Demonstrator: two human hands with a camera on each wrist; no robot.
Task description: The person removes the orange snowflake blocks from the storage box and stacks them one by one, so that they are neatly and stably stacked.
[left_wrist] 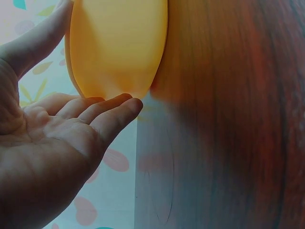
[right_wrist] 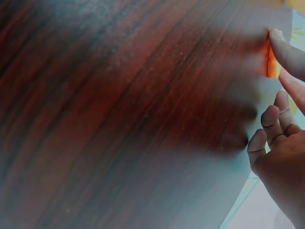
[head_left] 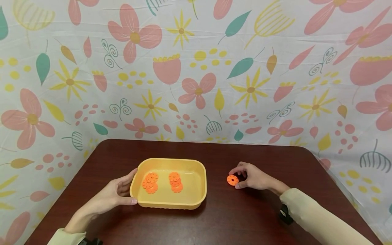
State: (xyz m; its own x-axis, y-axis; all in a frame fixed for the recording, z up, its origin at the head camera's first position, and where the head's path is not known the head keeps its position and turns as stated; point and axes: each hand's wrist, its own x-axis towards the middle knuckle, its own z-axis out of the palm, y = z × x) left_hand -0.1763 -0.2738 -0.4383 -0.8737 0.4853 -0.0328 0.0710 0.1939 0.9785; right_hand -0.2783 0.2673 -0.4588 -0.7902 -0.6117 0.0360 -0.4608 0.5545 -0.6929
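Note:
A yellow plastic tray point(head_left: 168, 203) stands on the table, with several orange notched discs point(head_left: 176, 182) inside in two overlapping groups. At the tray's left end is my left hand point(head_left: 114, 192), its thumb against the near corner and its fingers stretched along the end wall. The left wrist view shows those fingertips point(left_wrist: 133, 104) touching the tray's outer wall point(left_wrist: 119, 47). To the right of the tray, my right hand point(head_left: 252, 177) pinches a single orange notched disc point(head_left: 232, 180) by its edges, between thumb and index finger. That disc point(right_wrist: 272, 62) lies at table level.
The dark brown wooden table point(head_left: 214, 224) has rounded far corners. Behind and beside it hangs a white cloth point(head_left: 196, 132) printed with flowers and leaves. A black band point(head_left: 286, 214) sits on the right wrist, over the sleeve.

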